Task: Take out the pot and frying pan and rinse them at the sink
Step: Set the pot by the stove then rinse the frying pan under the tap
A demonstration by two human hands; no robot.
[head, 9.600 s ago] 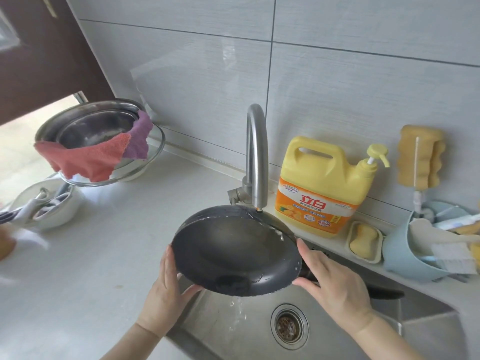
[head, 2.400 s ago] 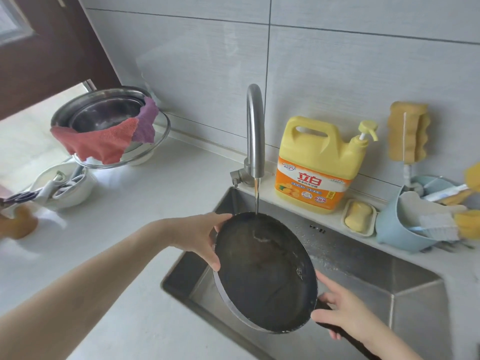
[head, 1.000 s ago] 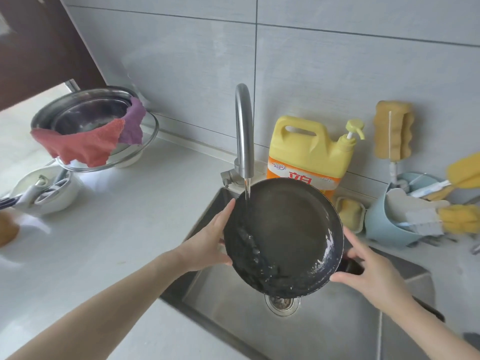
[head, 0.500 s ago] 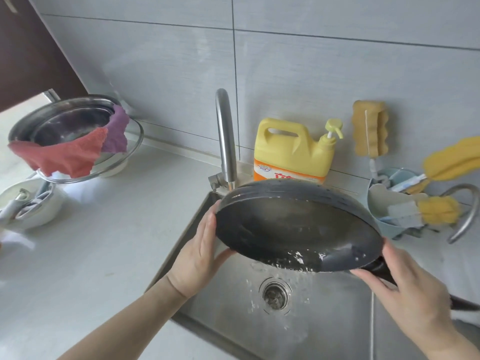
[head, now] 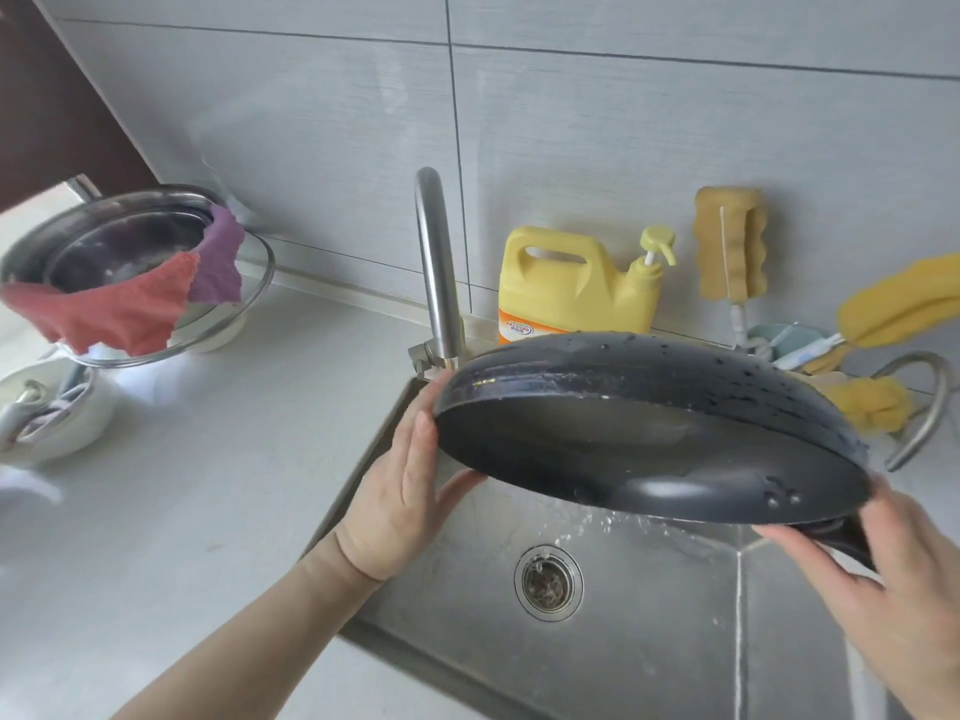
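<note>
A black frying pan [head: 649, 439] hangs tilted over the steel sink [head: 623, 641], its inside facing me and its lower rim dripping water toward the drain [head: 548, 583]. My left hand [head: 402, 485] grips the pan's left rim. My right hand [head: 893, 589] holds the dark handle at the lower right. The curved steel tap [head: 439, 272] stands just behind the pan's left edge. A steel pot [head: 104, 246] rests on the counter at far left, with a red and a purple cloth draped over its rim.
A yellow detergent jug [head: 571, 283] stands behind the sink. A sponge brush [head: 730, 246] hangs on the wall, above a blue holder [head: 795, 340] with yellow brushes. A white bowl [head: 57, 413] with utensils sits left on the grey counter [head: 208, 485].
The pan has tipped from facing the tap stream to a flatter tilt, and water pours off its lower edge. My view has shifted right. Both hands kept their hold.
</note>
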